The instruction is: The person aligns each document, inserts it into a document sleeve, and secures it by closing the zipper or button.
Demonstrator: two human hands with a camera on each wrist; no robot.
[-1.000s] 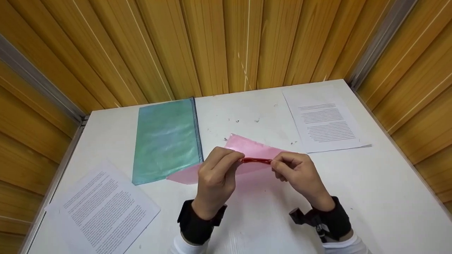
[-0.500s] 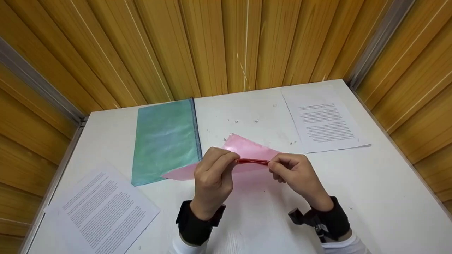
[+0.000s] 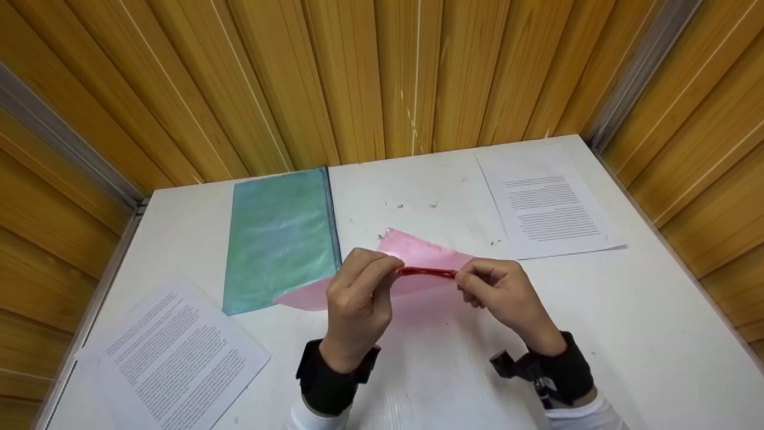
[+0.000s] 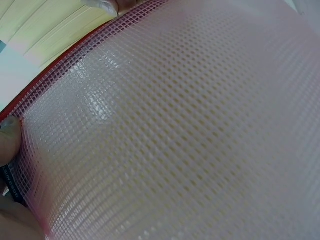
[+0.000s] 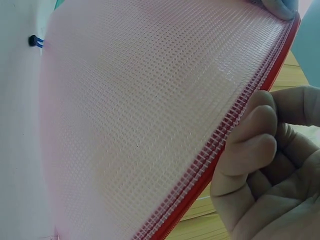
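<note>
A pink mesh zip pouch (image 3: 418,246) is held up over the table's middle, its red zipper edge (image 3: 427,272) uppermost. At the left part of that edge my left hand (image 3: 360,304) pinches it between thumb and fingers. My right hand (image 3: 506,294) pinches the same edge farther right, thumb against curled fingers. The mesh panel (image 4: 150,125) fills most of the left wrist view. In the right wrist view the red zipper (image 5: 187,202) runs diagonally past the right fingers (image 5: 257,120). From these angles I cannot tell whether the zipper is unfastened.
A green pouch (image 3: 280,233) with a dark edge lies back left, partly behind the pink one. Printed sheets (image 3: 179,352) lie front left, and other printed papers (image 3: 552,206) back right. Wood-patterned walls (image 3: 370,77) border the white table (image 3: 644,334).
Both hands keep their pinch on the zip pouch's edge. The left hand has drifted slightly left, and the pouch has shifted a little with it.
</note>
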